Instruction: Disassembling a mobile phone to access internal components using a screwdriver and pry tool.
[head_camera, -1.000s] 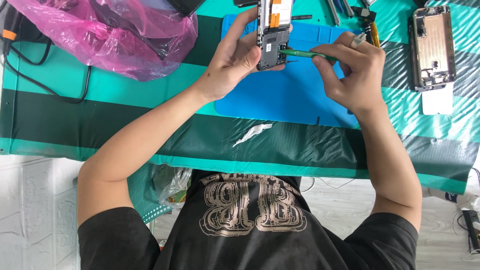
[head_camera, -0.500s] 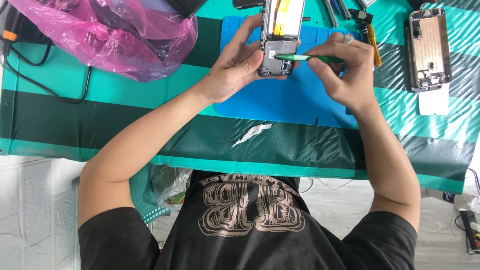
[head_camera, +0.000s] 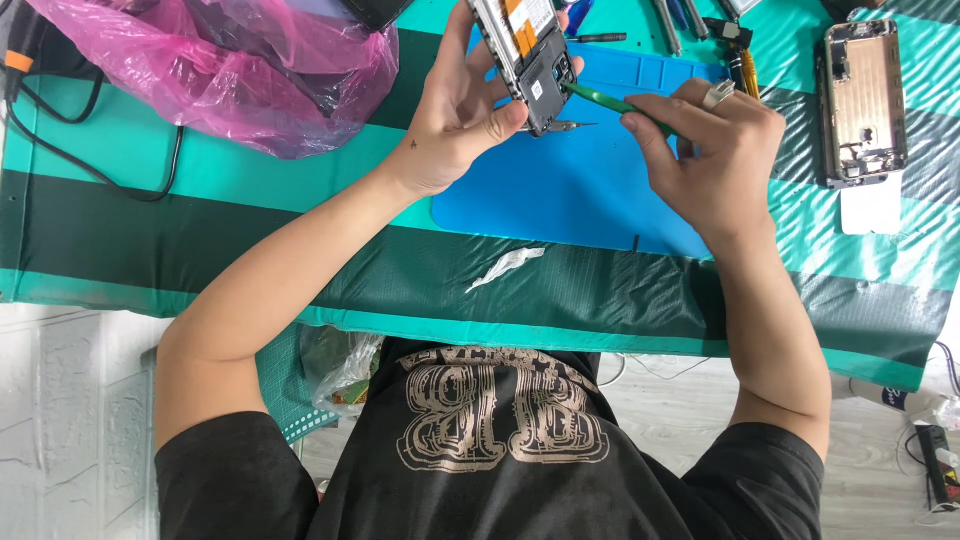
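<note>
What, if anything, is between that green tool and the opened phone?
Nothing visible. The right hand holds the green tool, whose tip already reaches the opened phone gripped by the left hand.

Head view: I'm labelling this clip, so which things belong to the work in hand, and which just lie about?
In use:
left hand holding the opened phone
right hand holding the green pry tool against it
blue mat beneath

Lying about:
pink plastic bag
second opened phone
white scrap
black cable
</note>
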